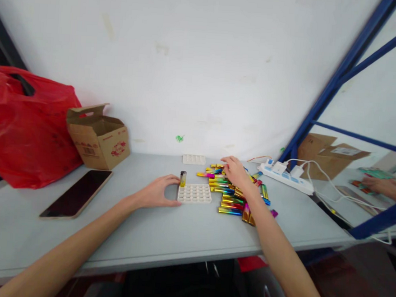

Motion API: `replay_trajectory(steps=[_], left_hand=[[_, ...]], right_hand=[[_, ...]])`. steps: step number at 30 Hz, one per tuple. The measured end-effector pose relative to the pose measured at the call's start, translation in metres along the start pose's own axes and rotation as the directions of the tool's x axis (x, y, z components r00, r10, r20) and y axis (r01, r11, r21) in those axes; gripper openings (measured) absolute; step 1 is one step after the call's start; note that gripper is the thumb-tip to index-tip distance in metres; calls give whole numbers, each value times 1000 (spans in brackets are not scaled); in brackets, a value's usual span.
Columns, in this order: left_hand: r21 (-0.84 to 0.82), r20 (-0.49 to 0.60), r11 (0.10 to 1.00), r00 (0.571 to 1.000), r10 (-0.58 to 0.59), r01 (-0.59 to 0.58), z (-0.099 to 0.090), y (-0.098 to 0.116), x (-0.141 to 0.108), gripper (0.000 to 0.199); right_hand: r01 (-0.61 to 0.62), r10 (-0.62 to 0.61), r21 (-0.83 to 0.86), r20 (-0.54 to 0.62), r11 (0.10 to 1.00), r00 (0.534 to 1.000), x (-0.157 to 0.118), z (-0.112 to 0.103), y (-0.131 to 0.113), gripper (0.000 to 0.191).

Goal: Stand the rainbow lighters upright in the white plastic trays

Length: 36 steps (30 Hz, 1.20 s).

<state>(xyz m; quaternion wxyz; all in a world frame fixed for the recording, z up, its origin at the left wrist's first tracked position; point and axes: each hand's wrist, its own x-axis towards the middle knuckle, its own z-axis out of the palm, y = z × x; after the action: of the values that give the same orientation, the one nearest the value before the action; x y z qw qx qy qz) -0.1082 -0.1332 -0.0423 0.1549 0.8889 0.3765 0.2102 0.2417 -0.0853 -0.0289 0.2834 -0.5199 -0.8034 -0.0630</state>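
A white tray [195, 193] with rows of round holes lies in the middle of the table. One slim tube [182, 179] with a dark top and gold base stands upright at its back left corner. My left hand [163, 191] spans the tray's left end, thumb at the front corner and fingers at the back by the tube. To the right is a loose pile of shiny, multicoloured metallic tubes [227, 191]. My right hand [235, 171] is over the back of this pile, fingers stretched and slightly apart; the pile is partly hidden under my wrist.
A second white tray [193, 159] lies by the wall. Leftward are a phone [77, 194], an open cardboard box [99, 137] and a red plastic bag [30, 127]. A power strip [287, 177] with cables lies right, near a blue frame [323, 98]. Another person's hand [380, 185] shows beyond it.
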Motion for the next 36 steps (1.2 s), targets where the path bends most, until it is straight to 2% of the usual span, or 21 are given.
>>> replay_trajectory(steps=[3,5,7,11,15,17,19,22,24,27,29,31,36], left_hand=[[7,-3,1000,1000,-13,13,0,1,0,67],[7,-8,1000,1000,-16,16,0,1,0,66],[7,-6,1000,1000,-15,15,0,1,0,66],[5,-1,1000,1000,-4,4,0,0,0,66],[-13,-10,1000,1000,3,-3,-1,1,0,65],[-19,-7,1000,1000,2,-2,-1,2,0,64],[-20,-3,1000,1000,1,-1,-1,3,0,64],[-17,5,1000,1000,1,-1,-1,2,1,64],[-13,10,1000,1000,4,-4,-1,1,1,65],[-11,6,1000,1000,10,-10,0,0,1,65],[-9,2,1000,1000,10,-10,1,0,1,66],[-5,2,1000,1000,14,-14,1,0,1,65],[5,-3,1000,1000,15,-15,2,-1,1,67]], right_hand=[[-117,124,-61,144,991,982,-5,-5,32,32],[-148,164,-82,245,985,955,-7,-5,42,28],[-154,173,-91,273,984,946,-7,-5,43,25],[-146,148,-22,159,989,976,-4,-4,34,26],[-138,142,188,-7,972,990,-1,-4,20,29],[-174,203,298,-69,939,977,1,-2,13,29],[-224,287,409,-100,885,953,2,1,5,36],[-246,329,586,-38,772,943,3,7,-10,52],[-249,291,721,68,647,954,2,10,-23,58],[-271,176,873,216,406,960,-2,13,-43,54],[-306,117,909,283,284,952,-5,15,-55,51],[-364,119,909,346,203,931,-6,15,-63,50],[-507,205,853,478,124,854,-5,11,-73,60]])
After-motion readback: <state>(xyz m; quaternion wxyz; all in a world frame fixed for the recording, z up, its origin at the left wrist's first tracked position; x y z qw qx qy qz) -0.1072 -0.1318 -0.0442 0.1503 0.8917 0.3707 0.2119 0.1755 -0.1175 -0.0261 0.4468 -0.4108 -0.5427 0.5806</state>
